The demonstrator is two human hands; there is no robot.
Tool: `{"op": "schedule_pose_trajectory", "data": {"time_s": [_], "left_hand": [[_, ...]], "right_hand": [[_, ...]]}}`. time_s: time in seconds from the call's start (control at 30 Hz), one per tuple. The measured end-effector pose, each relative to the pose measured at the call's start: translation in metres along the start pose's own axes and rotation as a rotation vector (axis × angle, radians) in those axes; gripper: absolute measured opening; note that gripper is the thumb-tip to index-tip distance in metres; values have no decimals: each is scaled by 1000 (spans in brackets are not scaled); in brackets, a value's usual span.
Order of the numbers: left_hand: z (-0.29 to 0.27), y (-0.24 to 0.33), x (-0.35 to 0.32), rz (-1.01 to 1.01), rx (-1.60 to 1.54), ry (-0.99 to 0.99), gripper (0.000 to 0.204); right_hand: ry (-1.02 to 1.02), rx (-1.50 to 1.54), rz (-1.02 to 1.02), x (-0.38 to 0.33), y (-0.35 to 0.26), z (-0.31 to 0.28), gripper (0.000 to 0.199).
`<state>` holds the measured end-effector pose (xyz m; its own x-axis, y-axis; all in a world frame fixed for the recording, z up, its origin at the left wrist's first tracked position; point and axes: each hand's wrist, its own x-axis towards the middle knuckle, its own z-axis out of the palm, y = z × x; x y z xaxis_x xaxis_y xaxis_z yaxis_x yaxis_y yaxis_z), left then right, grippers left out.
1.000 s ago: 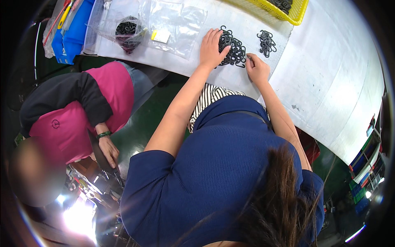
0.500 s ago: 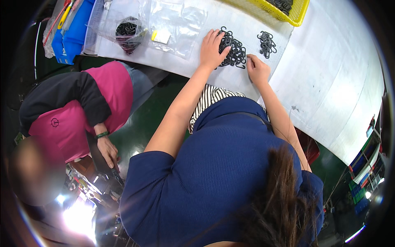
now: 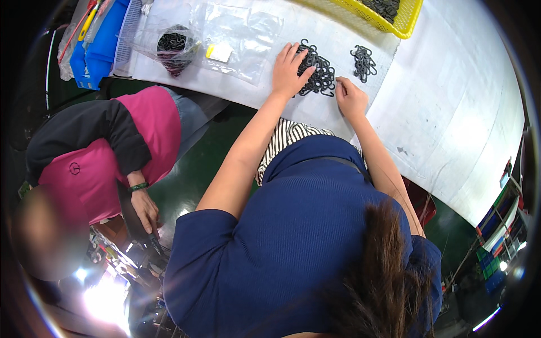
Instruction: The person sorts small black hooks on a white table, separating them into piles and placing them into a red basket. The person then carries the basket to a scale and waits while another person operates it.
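A heap of black S-shaped hooks (image 3: 319, 73) lies on the white tabletop in front of me. My left hand (image 3: 288, 72) rests over the heap's left side, fingers extended and thumb spread on the hooks. At the heap's right edge is my right hand (image 3: 351, 98), its fingers curled and thumb and forefinger drawn together. Whether a hook is pinched there is too small to make out. Farther right, apart from the heap, sits a smaller pile of the same black hooks (image 3: 364, 63).
A yellow basket (image 3: 403, 29) holding dark pieces stands at the far edge. To the left lie clear plastic bags (image 3: 239, 39), one holding black pieces (image 3: 173, 46), plus a white-and-yellow label (image 3: 220, 53). A blue bin (image 3: 101, 50) stands farther left. A person in pink and black (image 3: 107, 141) is beside me.
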<state>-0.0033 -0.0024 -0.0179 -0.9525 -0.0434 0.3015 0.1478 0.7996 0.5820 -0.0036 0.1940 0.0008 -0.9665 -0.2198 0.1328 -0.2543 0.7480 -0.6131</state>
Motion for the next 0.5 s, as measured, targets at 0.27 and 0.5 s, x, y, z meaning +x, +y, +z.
{"op": "schedule_pose_trajectory", "data": {"time_s": [0.27, 0.5], "left_hand": [[1, -1, 0, 5, -30, 18, 47], [-2, 1, 1, 10, -14, 5, 48]], "right_hand": [[-9, -17, -52, -1, 7, 1, 12], [-55, -24, -1, 0, 4, 0, 12]]}}
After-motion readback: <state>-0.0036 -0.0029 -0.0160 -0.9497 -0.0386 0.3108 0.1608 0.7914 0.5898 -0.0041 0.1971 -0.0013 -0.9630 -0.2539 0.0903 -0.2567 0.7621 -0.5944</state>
